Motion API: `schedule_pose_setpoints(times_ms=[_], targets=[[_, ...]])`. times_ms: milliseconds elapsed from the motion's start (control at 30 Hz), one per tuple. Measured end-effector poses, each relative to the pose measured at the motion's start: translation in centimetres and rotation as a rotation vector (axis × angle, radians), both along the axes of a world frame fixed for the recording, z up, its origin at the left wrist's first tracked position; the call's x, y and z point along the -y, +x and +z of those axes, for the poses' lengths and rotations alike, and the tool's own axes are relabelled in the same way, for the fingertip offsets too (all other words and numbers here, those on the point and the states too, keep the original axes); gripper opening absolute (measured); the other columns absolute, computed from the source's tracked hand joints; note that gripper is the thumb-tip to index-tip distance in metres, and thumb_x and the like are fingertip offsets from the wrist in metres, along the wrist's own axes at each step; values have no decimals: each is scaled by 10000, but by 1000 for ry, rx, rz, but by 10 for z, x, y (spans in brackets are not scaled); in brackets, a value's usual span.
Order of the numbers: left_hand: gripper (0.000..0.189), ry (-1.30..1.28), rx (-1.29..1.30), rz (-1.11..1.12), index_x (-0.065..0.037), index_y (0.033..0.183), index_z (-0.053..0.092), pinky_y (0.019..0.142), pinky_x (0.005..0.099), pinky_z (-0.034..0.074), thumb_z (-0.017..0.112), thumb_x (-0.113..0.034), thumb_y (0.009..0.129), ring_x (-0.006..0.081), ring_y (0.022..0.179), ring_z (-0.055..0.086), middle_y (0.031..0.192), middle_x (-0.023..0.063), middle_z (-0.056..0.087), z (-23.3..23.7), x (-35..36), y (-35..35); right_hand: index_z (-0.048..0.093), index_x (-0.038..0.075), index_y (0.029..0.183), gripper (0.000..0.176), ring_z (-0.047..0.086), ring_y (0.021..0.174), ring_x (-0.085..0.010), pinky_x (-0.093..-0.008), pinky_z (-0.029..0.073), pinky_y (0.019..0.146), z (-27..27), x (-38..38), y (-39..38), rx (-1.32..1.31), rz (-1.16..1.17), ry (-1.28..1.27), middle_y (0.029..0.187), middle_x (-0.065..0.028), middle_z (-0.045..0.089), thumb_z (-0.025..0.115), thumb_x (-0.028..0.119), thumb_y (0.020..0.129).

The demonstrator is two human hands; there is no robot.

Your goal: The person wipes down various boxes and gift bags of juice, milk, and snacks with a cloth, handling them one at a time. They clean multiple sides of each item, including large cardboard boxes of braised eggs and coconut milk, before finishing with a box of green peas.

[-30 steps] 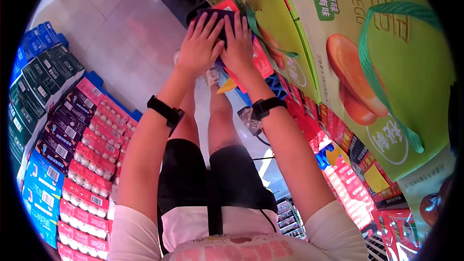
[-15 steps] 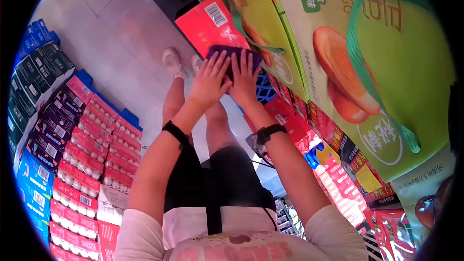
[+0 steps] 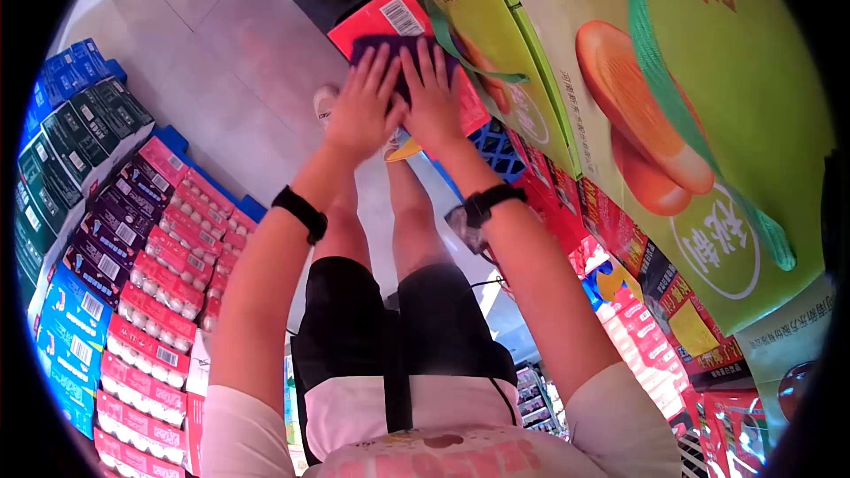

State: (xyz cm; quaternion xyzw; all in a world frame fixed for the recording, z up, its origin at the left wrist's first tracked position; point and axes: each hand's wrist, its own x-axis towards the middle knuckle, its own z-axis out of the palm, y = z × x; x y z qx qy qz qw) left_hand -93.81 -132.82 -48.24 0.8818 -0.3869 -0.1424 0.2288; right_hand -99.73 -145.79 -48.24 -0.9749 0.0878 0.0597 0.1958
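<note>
A dark purple cloth (image 3: 387,46) lies against the top face of a red box (image 3: 469,104) that has a barcode label. Both hands press flat on this cloth, side by side. My left hand (image 3: 361,106) has its fingers stretched out over the cloth's left part. Just to its right, my right hand (image 3: 431,96) also has its fingers extended and slightly apart. Parts of the cloth are hidden under the hands. Beside the box stands a green gift carton (image 3: 482,13) with a green cord handle.
A larger green carton (image 3: 761,106) with a cord handle fills the upper right. A blue crate (image 3: 498,152) sits below the red box. Stacked pink packs (image 3: 159,301), blue boxes (image 3: 75,327) and dark boxes (image 3: 106,119) stand at left beside the tiled floor (image 3: 212,80).
Both hands and the cloth have slid up and left across the red box, uncovering more of its lower right part. The whole view has shifted slightly. Something yellow now shows below the box.
</note>
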Motion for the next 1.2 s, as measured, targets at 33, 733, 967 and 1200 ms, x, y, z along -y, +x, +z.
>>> schedule_pose_setpoints(times_ms=[33,733,967,1200], targets=[[628,9,-44,-45,7,1350,318,1072,426,216,481,-321,840,357,1318,232,1417,182,278,1,0,-13,313,106,1372,686,206,1330,-356,-590,201,1020,0,1,-16,-32,3,-41,1454,-148,207,586,321,781],[589,-4,72,152,-78,1371,319,1073,438,211,444,-366,872,309,1328,238,1437,136,266,-4,12,29,359,181,1346,694,259,1312,-347,-489,339,988,-6,17,45,114,57,108,1444,-106,254,640,173,712],[677,45,-82,46,2,1345,332,1070,451,205,477,-401,821,339,1330,218,1422,187,269,3,15,-49,338,110,1358,640,237,1313,-381,-555,250,1017,2,19,-47,-41,92,24,1433,-167,247,587,264,789],[676,176,-92,-23,-82,1361,347,1039,563,175,480,-453,813,240,1344,219,1442,84,271,9,12,-70,326,100,1366,649,228,1308,-401,-569,227,1022,9,22,-76,-106,67,83,1434,-189,231,584,274,796]])
